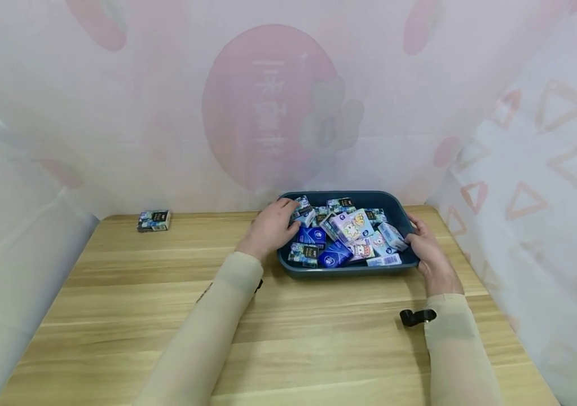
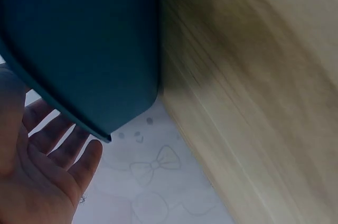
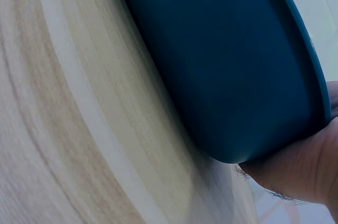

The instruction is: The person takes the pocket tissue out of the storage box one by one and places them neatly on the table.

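A dark teal plastic bin [image 1: 346, 271] stands on the table, holding several small tissue packs. My left hand [image 1: 270, 226] reaches over its left rim, fingertips by a floral tissue pack [image 1: 302, 210]. The left wrist view shows that hand [image 2: 47, 166] with spread, loosely bent fingers beside the bin rim [image 2: 58, 103]; whether they touch a pack is hidden. At the right end, my right hand [image 1: 427, 248] grips the bin, thumb over the rim and fingers along the outside. In the right wrist view the bin wall [image 3: 227, 65] covers most of that hand [image 3: 303, 168].
One floral tissue pack [image 1: 154, 220] lies by itself at the table's back left. Blue packs [image 1: 335, 254] and a cartoon-printed pack [image 1: 353, 225] are among those in the bin. A pale printed curtain [image 1: 166, 113] hangs behind the wooden table [image 1: 318, 338] and along both sides.
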Demonstrator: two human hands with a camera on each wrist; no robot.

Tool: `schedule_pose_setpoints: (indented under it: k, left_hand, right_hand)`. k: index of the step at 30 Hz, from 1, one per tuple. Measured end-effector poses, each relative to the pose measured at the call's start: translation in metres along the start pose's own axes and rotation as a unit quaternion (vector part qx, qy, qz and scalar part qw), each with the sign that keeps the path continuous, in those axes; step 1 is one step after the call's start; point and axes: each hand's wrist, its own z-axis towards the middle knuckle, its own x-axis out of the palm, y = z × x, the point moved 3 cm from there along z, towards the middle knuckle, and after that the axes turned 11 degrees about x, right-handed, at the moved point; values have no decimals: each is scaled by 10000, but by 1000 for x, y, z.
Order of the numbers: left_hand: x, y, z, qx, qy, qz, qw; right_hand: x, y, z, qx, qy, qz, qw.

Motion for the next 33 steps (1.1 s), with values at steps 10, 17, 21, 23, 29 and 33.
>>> schedule_pose_setpoints:
  k: [10, 17, 21, 23, 29, 33]
  left_hand:
    - [3, -1, 23, -12, 459, 211, 9987]
    - [8, 3, 30, -95, 806, 490, 9955]
    - [9, 5, 33, -154, 902, 643, 9937]
    - [9, 5, 35, -165, 903, 670, 9935]
    - [12, 6, 37, -99, 888, 661, 9938]
    - [13, 8, 37, 23, 809, 634, 9947]
  right_hand:
    - [0, 6, -1, 39, -22, -38, 10000]
    - [0, 6, 1, 1, 24, -73, 10000]
    - [0, 6, 3, -64, 33, -46, 10000]
    - [0, 5, 4, -100, 41, -57, 9999]
    - [0, 2, 2, -117, 47, -77, 9999]
    - [0, 1, 2, -120, 49, -21, 9999]
